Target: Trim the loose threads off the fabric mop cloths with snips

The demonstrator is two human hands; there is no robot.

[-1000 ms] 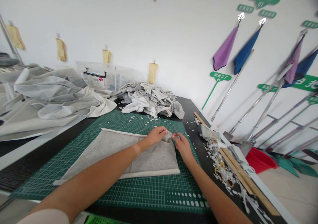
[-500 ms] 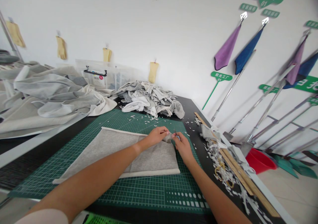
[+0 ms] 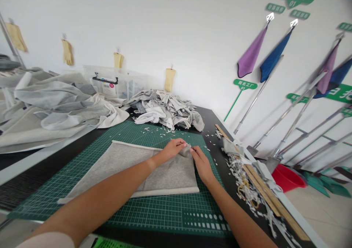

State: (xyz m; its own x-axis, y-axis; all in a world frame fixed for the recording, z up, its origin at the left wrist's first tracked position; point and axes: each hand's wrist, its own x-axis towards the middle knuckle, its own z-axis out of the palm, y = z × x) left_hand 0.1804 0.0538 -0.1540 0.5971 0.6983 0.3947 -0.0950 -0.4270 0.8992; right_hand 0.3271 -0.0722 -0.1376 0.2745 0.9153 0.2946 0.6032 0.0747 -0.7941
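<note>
A grey piece of fabric (image 3: pixel 123 160) with pale edges lies spread over the green cutting mat (image 3: pixel 162 213). My left hand (image 3: pixel 174 148) is closed on its upper right corner, pinching the edge and lifting it a little. Close beside it, my right hand (image 3: pixel 200 161) is closed as well, with thumb and finger on the same raised corner. The fabric between the two hands is bunched and stands off the mat. Whether a small tool is tucked in my right hand is hidden by the fingers.
A heap of grey cloth pieces (image 3: pixel 167 110) lies behind the mat, with larger fabric piled (image 3: pixel 60 105) at left. Wooden strips (image 3: pixel 264 191), scraps (image 3: pixel 239 178) and yellow-handled scissors (image 3: pixel 243 191) lie along the right edge. A red basin (image 3: pixel 287 176) stands beyond the table.
A small metal tool showed at my right fingertips before; now it is out of sight. My right hand has shifted slightly left, onto the fabric corner. My left hand is nearly still.
</note>
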